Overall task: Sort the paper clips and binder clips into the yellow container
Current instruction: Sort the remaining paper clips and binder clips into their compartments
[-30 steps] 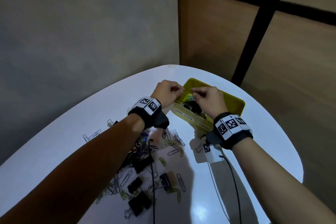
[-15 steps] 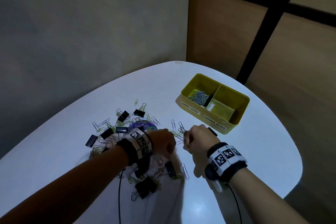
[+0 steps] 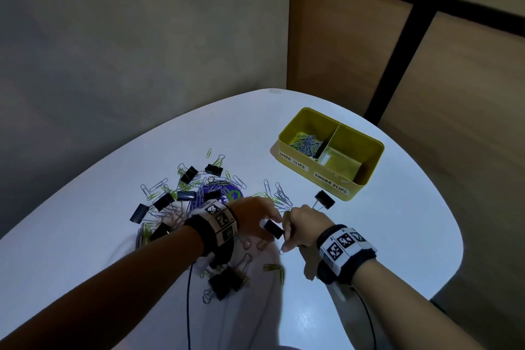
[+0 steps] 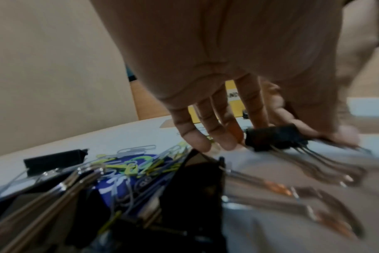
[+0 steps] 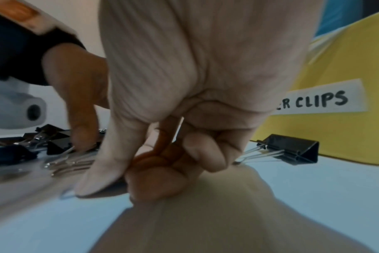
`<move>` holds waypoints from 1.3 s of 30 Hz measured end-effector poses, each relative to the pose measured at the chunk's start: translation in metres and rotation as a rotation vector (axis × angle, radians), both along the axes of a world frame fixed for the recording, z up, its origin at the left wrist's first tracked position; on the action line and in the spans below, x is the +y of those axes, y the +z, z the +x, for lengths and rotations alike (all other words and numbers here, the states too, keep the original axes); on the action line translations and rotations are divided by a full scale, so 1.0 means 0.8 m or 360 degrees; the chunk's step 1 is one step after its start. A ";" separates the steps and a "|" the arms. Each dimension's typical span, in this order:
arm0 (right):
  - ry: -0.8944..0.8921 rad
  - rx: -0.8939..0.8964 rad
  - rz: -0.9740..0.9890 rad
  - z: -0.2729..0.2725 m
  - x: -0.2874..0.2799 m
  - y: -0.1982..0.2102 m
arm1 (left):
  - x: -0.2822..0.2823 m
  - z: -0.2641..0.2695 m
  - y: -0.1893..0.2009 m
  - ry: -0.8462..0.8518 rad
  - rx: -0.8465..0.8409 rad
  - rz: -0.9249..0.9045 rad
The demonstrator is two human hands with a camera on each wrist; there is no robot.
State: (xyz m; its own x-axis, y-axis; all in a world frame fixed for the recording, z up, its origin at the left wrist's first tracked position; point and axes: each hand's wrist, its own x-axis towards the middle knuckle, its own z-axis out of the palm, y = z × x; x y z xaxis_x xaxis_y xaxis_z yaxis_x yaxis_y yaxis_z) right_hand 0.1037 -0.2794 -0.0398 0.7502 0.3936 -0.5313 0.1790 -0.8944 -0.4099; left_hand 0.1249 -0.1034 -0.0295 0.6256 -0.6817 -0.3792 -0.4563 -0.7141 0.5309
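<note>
Head view: left hand point(image 3: 252, 217) fingertips pinch 1 black metal binder clip point(image 3: 273, 229); right hand point(image 3: 302, 226) thumb and forefinger pinch a silver wire paper clip point(image 3: 282, 250).

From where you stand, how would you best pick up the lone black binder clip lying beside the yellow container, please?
Probably pinch the binder clip across its black body, coming from above: it lies flat on the table, clear of the pile, wire handles pointing toward the right hand. The thin handles offer a poorer grip.

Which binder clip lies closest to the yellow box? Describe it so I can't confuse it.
Find the yellow container at the table's far right. Just before its BINDER CLIPS label lies one black binder clip, wire handles towards the person. It lies alone, apart from the mixed pile to the left.
</note>
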 end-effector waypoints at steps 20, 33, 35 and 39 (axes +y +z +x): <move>0.0221 -0.0039 0.0126 -0.018 0.028 -0.015 | 0.047 -0.034 -0.009 -0.0097 -0.0362 0.0274; 0.0493 0.0126 0.0060 -0.051 0.015 -0.007 | 0.057 -0.097 0.004 -0.0609 -0.0529 0.0442; 0.0460 0.0071 0.0069 -0.046 0.019 -0.014 | 0.058 -0.104 0.010 -0.0663 -0.0553 0.0586; 0.0360 -0.0142 0.0110 -0.032 0.031 -0.011 | 0.069 -0.116 0.008 -0.0527 -0.0343 0.0740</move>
State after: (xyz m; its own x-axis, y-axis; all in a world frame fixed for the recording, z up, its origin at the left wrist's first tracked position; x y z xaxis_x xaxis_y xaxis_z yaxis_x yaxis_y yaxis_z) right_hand 0.0778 -0.2548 -0.0485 0.6815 0.5900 -0.4329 0.4098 -0.7978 -0.4422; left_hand 0.0317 -0.0481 -0.0228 0.5043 -0.6468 -0.5721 -0.7564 -0.6505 0.0687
